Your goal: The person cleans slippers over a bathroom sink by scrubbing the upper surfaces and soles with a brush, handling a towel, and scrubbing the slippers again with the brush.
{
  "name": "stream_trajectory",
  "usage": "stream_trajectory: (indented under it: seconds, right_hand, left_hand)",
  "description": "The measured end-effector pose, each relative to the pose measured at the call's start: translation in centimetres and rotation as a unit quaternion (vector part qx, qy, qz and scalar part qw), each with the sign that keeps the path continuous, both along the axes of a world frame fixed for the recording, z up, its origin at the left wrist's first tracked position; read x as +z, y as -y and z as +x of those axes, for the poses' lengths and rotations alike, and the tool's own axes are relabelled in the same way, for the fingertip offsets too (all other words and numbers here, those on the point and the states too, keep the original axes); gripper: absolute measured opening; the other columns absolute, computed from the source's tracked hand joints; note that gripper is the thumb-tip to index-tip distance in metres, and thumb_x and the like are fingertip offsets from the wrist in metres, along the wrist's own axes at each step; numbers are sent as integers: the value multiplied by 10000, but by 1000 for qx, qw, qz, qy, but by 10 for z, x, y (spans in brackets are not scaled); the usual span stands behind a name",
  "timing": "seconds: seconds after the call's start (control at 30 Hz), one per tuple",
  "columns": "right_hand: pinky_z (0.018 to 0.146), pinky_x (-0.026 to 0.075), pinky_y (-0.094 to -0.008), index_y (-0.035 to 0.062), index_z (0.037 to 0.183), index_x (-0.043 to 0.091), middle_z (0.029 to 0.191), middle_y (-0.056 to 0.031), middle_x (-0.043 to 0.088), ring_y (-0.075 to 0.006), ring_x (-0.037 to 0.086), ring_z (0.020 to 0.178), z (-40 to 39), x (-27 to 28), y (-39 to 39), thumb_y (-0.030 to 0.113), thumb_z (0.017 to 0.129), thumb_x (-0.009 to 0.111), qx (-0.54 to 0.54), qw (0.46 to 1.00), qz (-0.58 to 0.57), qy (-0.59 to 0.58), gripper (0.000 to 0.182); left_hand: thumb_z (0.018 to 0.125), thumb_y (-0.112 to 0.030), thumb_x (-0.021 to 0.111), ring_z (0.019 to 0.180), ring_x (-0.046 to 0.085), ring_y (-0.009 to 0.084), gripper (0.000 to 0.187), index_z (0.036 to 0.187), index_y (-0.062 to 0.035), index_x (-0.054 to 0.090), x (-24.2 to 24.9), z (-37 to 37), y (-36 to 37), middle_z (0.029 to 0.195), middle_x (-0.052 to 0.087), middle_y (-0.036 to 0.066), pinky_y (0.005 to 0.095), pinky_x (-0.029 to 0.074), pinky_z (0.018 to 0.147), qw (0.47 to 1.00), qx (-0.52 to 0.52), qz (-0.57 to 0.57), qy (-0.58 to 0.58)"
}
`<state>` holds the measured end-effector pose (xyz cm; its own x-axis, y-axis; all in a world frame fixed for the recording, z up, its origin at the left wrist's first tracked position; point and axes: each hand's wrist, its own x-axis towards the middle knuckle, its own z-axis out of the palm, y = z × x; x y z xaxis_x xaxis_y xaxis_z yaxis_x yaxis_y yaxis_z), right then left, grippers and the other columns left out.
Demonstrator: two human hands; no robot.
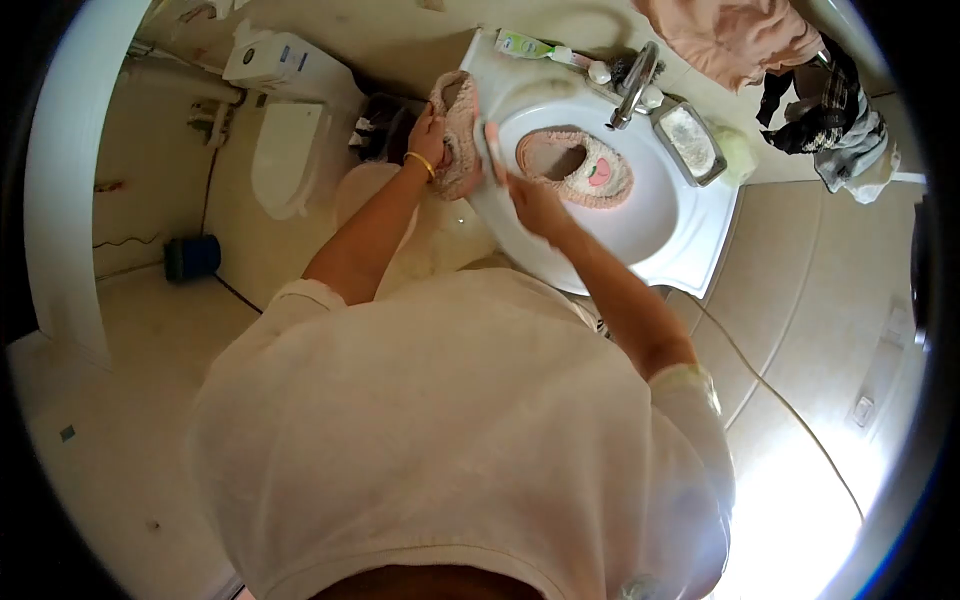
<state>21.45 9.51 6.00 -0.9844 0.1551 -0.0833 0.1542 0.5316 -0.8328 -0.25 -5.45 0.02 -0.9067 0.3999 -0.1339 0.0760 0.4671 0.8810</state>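
My left hand (428, 142) is closed on a pink fluffy slipper (458, 110), held on edge beyond the left rim of the washbasin. A gold bracelet circles that wrist. My right hand (538, 208) grips a brush (494, 152), smeared by motion, its head close beside the slipper's right side. In the white washbasin (650, 222) lies another slipper (590, 178), pink and white with a strawberry-like patch on its toe and its opening facing up.
A metal faucet (634, 88) rises behind the basin. To its right stands a grey dish (690, 145) with something white in it; a green-and-white tube (522, 44) lies at the back left. A toilet (288, 160) is at left, clothes (735, 40) hang upper right, and a hose (770, 390) runs along the right wall.
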Motion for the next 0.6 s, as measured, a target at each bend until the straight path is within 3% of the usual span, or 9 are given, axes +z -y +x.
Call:
stream_trajectory:
  seconds: [0.03,0.1,0.2,0.27,0.33,0.37,0.47,0.53,0.6]
  right_hand:
    - [777,441,-465,82,1186,534,942,-274,583,-415,572,900,25,20,8,139,889,447,-8,999,-49,-15,315]
    - [811,430,-452,37,1191,522,992,-308,550,-424,537,967,35,18,16,126,879,467,-20,999,11,-27,329]
    - [745,454,-440,20,1180,525,928,-292,573,-435,563,880,-12,10,10,137,880,468,-42,998,12,55,327]
    - [670,458,-450,48,1181,534,878,-268,593,-447,565,795,-58,-55,-8,166,885,472,-22,991,113,-65,325]
    - [608,457,-424,67,1204,526,807,-233,616,-362,598,680,-62,-3,-20,194,902,466,-99,992,50,-56,333]
    - [544,449,-346,64,1226,514,751,-176,614,-223,568,567,-56,23,-24,227,923,456,-129,990,-53,37,349]
    - [488,419,-291,70,1244,502,725,-123,593,-148,494,506,-29,37,-36,251,933,448,-113,991,-69,17,364]
    - [457,396,-270,72,1256,493,692,-89,570,-123,456,474,-8,43,-39,265,935,450,-107,992,-59,13,377]
    - [579,401,-298,50,1239,497,808,-136,560,-206,476,646,8,53,-35,239,927,456,-116,989,-76,40,367]
  left_hand:
    - [937,-274,416,1161,450,205,491,1385,-98,322,-22,-10,7,1315,444,143,306,351,946,1000,3,13,-14]
    - [940,-288,413,1060,505,194,489,1380,-91,328,-28,-12,15,1227,511,113,307,403,864,998,23,38,45]
    - [942,-295,417,910,545,178,424,1290,-53,438,16,-6,10,1092,569,65,306,447,723,965,58,109,232]
    - [941,-288,421,839,547,169,371,1207,-43,506,28,-2,19,1019,582,38,305,447,648,925,81,186,321]
    - [927,-287,428,694,534,166,262,1005,-70,553,43,7,17,883,575,33,310,430,568,907,131,228,330]
    - [921,-286,431,621,527,165,250,904,-83,576,48,14,14,816,572,31,313,422,528,894,156,251,338]
    - [933,-301,439,862,545,175,314,1109,-68,556,58,21,7,1035,582,38,308,453,678,870,161,275,377]
    - [929,-291,450,853,550,174,299,1098,-71,562,49,18,5,1028,587,36,303,455,673,851,171,305,391]
    - [924,-279,460,816,550,170,274,1072,-76,570,46,17,4,996,591,30,297,453,651,833,187,331,403]
